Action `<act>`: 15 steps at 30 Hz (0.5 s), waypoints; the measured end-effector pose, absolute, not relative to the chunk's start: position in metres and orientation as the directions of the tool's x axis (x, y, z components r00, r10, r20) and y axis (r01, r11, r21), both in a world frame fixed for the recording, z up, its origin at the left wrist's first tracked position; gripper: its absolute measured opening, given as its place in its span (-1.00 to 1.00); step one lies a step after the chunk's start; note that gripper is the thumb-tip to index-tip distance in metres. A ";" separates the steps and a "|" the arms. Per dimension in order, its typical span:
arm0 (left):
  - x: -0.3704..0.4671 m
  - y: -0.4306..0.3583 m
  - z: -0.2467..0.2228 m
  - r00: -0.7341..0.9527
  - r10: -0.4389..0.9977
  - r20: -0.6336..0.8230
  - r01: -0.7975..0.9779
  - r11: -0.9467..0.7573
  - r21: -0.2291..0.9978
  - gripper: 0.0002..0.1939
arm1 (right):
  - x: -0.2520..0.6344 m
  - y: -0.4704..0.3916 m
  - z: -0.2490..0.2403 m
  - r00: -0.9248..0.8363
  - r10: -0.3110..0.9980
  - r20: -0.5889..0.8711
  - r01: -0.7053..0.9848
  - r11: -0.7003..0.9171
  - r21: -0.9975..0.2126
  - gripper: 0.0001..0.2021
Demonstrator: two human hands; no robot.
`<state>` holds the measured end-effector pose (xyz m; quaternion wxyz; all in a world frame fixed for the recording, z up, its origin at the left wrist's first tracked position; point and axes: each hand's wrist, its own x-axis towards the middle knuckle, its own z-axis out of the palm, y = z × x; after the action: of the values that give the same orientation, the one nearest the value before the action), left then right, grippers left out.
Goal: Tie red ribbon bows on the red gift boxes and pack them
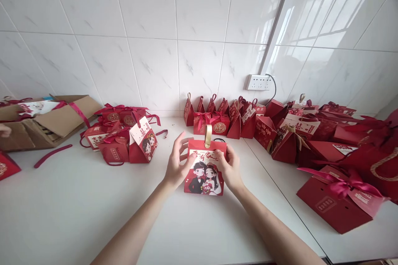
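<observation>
So there's one red gift box [203, 176] right between the two hands, gold loop on top, cartoon couple on the front; I can make out 有家 in the lettering. Left hand [178, 163] and right hand [230, 167] are both half-curled around its sides, thumbs on the front. Left of the left hand I count five red boxes [115, 151], one tent-shaped with 囍 on it, then one cardboard carton [34, 134]. Right of the right hand: one bow-tied box [334, 205] on the worktop [77, 215], its stamp too small to read, plus a pile I can't count.
</observation>
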<state>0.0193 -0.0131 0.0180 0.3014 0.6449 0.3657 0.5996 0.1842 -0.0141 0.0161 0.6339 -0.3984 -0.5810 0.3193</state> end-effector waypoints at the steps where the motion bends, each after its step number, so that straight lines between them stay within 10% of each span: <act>1: 0.019 -0.011 0.016 0.055 0.879 0.473 0.061 -0.476 0.878 -0.36 | 0.185 -0.012 0.017 0.161 0.877 0.453 0.022 0.456 -0.890 -0.78; 7: 0.020 -0.002 0.012 0.410 0.911 0.053 0.106 -0.105 0.989 -0.45 | 0.197 0.003 0.018 0.328 0.865 0.380 -0.075 0.425 -0.902 -0.79; 15: 0.016 -0.001 0.013 0.437 0.898 0.057 0.160 -0.140 0.977 -0.40 | 0.203 0.007 0.019 0.361 0.863 0.353 -0.134 0.423 -0.896 -0.79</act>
<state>0.0157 -0.0007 0.0131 0.5226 0.6673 0.3962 0.3531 0.2029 0.0071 0.0191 0.7162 -0.4090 -0.4456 0.3481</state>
